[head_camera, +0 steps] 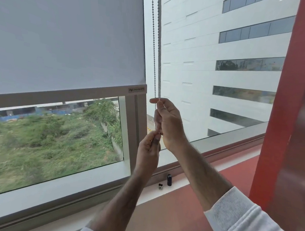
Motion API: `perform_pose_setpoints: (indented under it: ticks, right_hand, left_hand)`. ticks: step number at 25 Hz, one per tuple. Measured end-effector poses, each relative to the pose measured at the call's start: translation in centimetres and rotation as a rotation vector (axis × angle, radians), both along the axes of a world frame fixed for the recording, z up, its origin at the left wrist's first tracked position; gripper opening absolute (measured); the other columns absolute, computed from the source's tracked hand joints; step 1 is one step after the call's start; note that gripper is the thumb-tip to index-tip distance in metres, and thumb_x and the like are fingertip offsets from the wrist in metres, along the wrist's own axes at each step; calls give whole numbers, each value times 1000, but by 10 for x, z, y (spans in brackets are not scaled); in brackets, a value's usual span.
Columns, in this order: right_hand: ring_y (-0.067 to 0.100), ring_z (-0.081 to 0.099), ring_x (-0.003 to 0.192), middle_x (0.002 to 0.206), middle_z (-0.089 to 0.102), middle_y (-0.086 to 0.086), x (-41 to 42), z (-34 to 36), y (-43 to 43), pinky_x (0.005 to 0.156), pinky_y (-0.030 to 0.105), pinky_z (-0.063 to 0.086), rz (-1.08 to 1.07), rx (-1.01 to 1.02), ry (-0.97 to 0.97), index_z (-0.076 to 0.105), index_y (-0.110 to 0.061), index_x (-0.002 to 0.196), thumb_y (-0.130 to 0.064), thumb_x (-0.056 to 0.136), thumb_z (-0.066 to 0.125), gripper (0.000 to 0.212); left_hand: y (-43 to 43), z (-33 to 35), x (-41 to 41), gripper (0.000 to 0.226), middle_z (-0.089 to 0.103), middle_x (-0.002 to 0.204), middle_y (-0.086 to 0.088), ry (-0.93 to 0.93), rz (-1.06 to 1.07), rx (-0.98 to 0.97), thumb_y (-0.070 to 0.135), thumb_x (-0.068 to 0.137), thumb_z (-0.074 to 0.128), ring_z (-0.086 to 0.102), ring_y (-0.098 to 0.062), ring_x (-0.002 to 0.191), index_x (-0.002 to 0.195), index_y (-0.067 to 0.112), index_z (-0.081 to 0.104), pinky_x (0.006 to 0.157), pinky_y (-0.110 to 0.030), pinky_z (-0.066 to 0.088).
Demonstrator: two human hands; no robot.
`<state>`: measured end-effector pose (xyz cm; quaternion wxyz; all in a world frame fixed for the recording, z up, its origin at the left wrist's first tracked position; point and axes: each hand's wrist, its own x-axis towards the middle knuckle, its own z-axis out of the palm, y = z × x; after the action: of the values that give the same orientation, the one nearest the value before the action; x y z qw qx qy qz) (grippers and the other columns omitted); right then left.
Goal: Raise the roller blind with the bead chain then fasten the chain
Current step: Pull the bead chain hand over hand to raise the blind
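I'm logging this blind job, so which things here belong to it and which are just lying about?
Job: blind; bead chain; left hand and right hand, both holding it.
Lying about: dark bottle and small metal piece on the sill.

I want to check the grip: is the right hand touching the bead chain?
Touching. The head view shows the bead chain running down into the right hand, whose thumb and fingers pinch it.
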<state>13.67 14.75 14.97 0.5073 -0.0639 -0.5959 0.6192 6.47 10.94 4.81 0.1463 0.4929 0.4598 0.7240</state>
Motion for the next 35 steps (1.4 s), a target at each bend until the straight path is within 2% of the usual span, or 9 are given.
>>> perform_pose_setpoints:
  ticks: [5, 7, 10, 16, 19, 23, 26, 31, 35]
  right_hand:
    - [5, 25, 42, 50, 34, -10, 4, -8, 3, 42, 20, 25, -279, 154, 13, 63, -10, 88, -12, 107, 47, 25]
    - [2, 30, 45, 49, 42, -16, 9, -17, 9, 46, 18, 29, -353, 182, 10, 61, -13, 87, -12, 107, 47, 25]
    - [1, 31, 46, 50, 44, -19, 4, -49, 1, 47, 14, 28, -360, 174, -36, 61, -7, 87, -8, 107, 46, 25]
    - [4, 27, 47, 50, 33, -13, -3, -100, -8, 45, 22, 25, -341, 166, -111, 58, -12, 80, -10, 106, 47, 29]
    - [3, 27, 47, 53, 33, -12, -3, -96, -5, 45, 21, 25, -332, 175, -114, 51, -20, 73, -5, 106, 48, 37]
    - [11, 42, 56, 63, 46, 0, -4, -106, 0, 53, 27, 37, -328, 251, -170, 57, -9, 82, -22, 102, 48, 25]
    - [8, 67, 87, 95, 72, 9, 2, -108, 11, 81, 18, 51, -286, 132, -174, 73, -9, 98, -33, 98, 48, 34]
    - [16, 71, 87, 92, 76, 10, 10, -52, 28, 77, 30, 53, -439, 73, -147, 73, -9, 94, -25, 102, 49, 30]
    - [30, 70, 85, 96, 75, 19, 9, 4, 24, 68, 34, 57, -153, 42, -98, 69, -2, 106, -17, 108, 43, 29]
  left_hand:
    - [-6, 22, -11, 34, 71, 80, 16, 82, -100, -122, 3, 108, 44, 66, -2, 78, 108, 23, 71, 78, -26, 48]
    - [-1, 43, -24, 34, 77, 114, 7, -18, -165, -111, 7, 109, 42, 68, -4, 116, 131, 15, 66, 100, -27, 48]
    - [-5, 80, -31, 36, 73, 127, -8, -136, -264, -1, 11, 110, 39, 65, -21, 128, 137, 11, 62, 107, -35, 49]
    - [-9, 114, -3, 34, 78, 102, -9, -172, -430, 46, 15, 112, 35, 76, -24, 86, 130, 11, 64, 81, -33, 58]
    - [-1, 107, 2, 34, 54, 63, 4, -159, -338, 106, 22, 111, 41, 42, -9, 49, 129, 7, 65, 49, -21, 38]
    - [7, 106, 1, 30, 31, 54, 12, -99, -228, 228, 24, 110, 45, 23, -2, 42, 129, 18, 67, 39, -17, 24]
    - [7, 105, -9, 28, 28, 55, 9, -102, -190, 238, 20, 110, 44, 21, -4, 42, 124, 18, 69, 40, -16, 23]
    - [11, 72, -18, 27, 30, 56, 7, -66, -98, 172, 16, 111, 44, 21, -8, 46, 113, 19, 71, 42, -20, 22]
    - [9, 23, -9, 33, 30, 55, 10, -143, -104, 52, 15, 110, 45, 20, -7, 45, 101, 28, 73, 41, -25, 16]
